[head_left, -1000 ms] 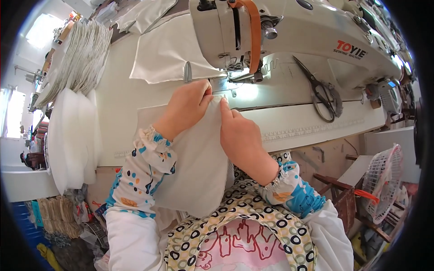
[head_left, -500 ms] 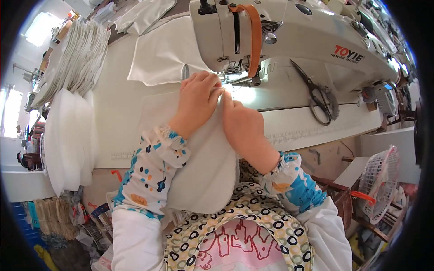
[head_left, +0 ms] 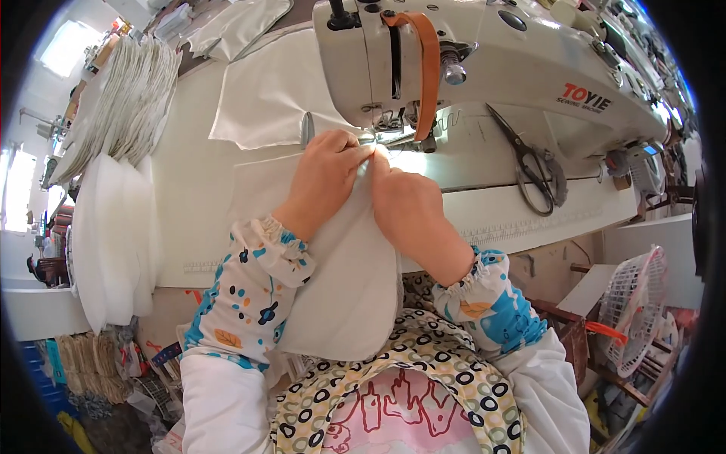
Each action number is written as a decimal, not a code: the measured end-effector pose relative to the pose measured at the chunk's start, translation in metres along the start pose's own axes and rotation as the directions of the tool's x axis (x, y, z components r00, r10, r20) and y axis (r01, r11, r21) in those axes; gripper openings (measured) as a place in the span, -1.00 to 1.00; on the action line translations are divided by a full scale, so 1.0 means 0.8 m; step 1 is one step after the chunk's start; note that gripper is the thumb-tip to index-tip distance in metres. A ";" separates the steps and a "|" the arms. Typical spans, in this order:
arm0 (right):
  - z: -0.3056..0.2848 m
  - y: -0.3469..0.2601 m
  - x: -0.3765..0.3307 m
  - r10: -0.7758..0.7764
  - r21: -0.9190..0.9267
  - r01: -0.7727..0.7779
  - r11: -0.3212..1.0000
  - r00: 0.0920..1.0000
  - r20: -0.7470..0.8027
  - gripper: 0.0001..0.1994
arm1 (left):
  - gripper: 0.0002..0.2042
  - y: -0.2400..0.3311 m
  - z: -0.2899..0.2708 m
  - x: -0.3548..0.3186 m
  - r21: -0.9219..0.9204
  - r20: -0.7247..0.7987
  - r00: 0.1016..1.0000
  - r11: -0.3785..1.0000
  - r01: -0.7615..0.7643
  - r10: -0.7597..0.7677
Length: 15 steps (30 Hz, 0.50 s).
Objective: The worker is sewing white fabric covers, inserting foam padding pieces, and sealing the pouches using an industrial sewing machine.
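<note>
A white fabric panel with a rounded lower end lies under my hands and hangs over the table's front edge. My left hand is closed in a pinch on its far edge, close to the sewing machine's needle area. A pointed metal blade stands out beyond my left knuckles; the rest of that tool is hidden. My right hand pinches the same edge, its fingertips meeting the left ones. Just beyond them is the lit presser foot of the sewing machine. The exact pinch point is partly hidden by my fingers.
Black-bladed scissors lie right of the machine head. Beyond my left hand is another white fabric piece. Stacked fabric pieces and white padding stand at the left. A ruler strip runs along the front edge; a fan is at the lower right.
Both hands stay pinched at the panel's edge with only slight shifts of the fingers. My left hand and forearm have moved a little toward the left and nearer to me.
</note>
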State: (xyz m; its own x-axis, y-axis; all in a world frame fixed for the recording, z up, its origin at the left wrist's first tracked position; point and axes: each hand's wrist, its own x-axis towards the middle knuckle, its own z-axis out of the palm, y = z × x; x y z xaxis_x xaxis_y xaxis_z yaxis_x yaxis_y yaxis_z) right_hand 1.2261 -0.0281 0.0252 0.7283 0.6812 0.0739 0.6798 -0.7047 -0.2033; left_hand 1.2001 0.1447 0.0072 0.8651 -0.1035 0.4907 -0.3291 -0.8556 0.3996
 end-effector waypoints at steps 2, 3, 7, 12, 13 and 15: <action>-0.003 0.001 0.002 -0.007 0.011 0.007 1.000 1.000 0.020 -0.46 | -0.78 -0.001 0.001 0.002 -0.016 0.015 1.000 1.000 0.017 -0.017; -0.004 0.000 0.003 0.011 0.010 -0.011 1.000 0.999 0.037 -0.47 | -0.78 -0.002 0.002 0.004 -0.031 0.030 0.999 0.999 0.034 -0.033; 0.006 0.003 0.000 0.024 0.026 -0.022 0.999 0.996 -0.082 -0.51 | -0.80 -0.004 0.002 0.009 -0.019 0.047 0.999 1.000 0.010 -0.009; 0.012 0.023 -0.004 0.027 0.153 0.003 0.988 0.981 -0.190 -0.60 | -0.81 -0.009 0.003 0.007 0.006 0.035 0.999 1.000 -0.001 0.001; 0.010 0.031 -0.005 0.052 0.220 0.008 0.976 0.963 -0.266 -0.63 | -0.81 -0.010 0.003 0.008 0.003 0.033 0.999 1.000 -0.005 0.005; -0.016 0.040 -0.004 0.201 0.423 -0.079 0.903 0.946 -0.253 -0.66 | -0.79 -0.012 0.000 0.006 -0.017 0.080 0.996 0.999 0.043 -0.041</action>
State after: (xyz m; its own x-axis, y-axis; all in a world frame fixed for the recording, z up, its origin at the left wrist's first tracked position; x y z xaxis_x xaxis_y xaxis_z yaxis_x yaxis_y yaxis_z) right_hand 1.2467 -0.0553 0.0312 0.8477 0.4527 0.2764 0.5199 -0.6061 -0.6019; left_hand 1.2074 0.1521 0.0055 0.9055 -0.1084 0.4102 -0.2982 -0.8503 0.4336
